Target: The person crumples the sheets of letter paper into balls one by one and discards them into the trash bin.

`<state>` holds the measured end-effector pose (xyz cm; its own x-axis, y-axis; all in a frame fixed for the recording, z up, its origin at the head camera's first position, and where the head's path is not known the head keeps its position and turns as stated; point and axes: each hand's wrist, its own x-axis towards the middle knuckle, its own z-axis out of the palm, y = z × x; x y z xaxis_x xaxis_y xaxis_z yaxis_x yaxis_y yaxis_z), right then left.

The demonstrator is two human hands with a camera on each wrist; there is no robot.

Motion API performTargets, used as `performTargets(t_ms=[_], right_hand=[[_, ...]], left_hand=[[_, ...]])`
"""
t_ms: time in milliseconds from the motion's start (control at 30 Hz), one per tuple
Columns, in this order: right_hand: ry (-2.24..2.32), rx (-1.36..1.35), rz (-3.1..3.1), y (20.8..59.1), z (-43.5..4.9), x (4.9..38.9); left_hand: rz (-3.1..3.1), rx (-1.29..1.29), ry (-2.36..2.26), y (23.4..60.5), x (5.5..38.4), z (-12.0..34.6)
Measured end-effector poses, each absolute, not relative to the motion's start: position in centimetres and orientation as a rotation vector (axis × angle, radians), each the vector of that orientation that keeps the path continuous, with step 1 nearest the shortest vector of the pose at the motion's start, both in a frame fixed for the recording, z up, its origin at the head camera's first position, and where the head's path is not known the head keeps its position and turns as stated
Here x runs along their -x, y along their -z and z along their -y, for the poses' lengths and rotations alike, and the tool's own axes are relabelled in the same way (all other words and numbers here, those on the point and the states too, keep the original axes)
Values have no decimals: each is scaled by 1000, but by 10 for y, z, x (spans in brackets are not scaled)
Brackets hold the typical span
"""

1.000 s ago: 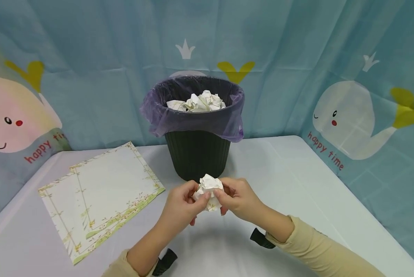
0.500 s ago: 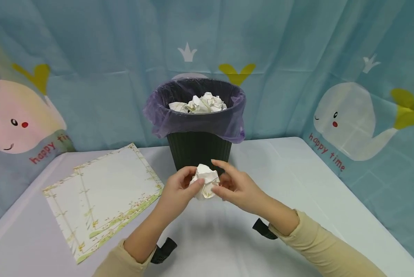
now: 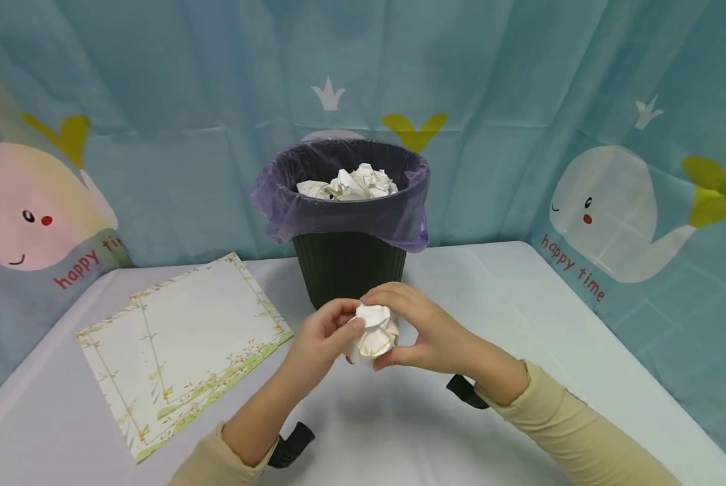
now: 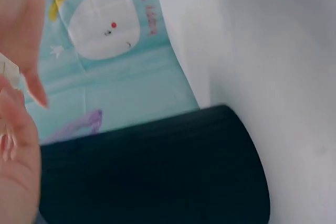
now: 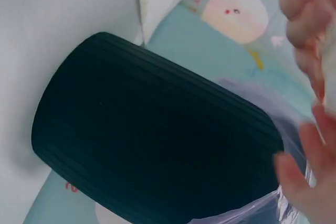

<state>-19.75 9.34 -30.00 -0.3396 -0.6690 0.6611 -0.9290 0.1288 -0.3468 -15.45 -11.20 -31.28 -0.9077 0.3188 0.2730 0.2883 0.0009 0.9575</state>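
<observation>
Paper (image 3: 377, 332), crinkly, roundish, between left hand (image 3: 317, 344) and right hand (image 3: 431, 332)

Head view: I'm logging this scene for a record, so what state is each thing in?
Ball: crumpled paper, held up off the table
Left hand: pinching the ball, thumb in front
Right hand: curved around the ball's right side
Bin: upright, open-topped
Liner: folded over the bin's rim
Paper in the bin: crumpled
Sheets: flat, overlapping
Curtain: hanging, creased
Table: covered in white

Two hands (image 3: 426, 327), one held ball (image 3: 376, 332), one bin (image 3: 350, 264), 2+ sheets (image 3: 207, 324) show.
</observation>
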Motion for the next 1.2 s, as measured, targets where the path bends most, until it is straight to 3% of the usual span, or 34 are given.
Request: performTargets(t_ms=[167,300,767,1200], right_hand=[[-1181,-1366,2042,303,-92,195],[-1218,-1319,2058,305,-90,193],[-1077,-1481,1899,307,-85,199],[-1018,-1630,1735,309,-80,203]], left_hand=[[-2083,-886,-2115,318,156,118],[-2112,-914,-2135,320,157,119],[-2222,-757,-2105,316,156,120],[-2261,-949,-1970,319,157,131]])
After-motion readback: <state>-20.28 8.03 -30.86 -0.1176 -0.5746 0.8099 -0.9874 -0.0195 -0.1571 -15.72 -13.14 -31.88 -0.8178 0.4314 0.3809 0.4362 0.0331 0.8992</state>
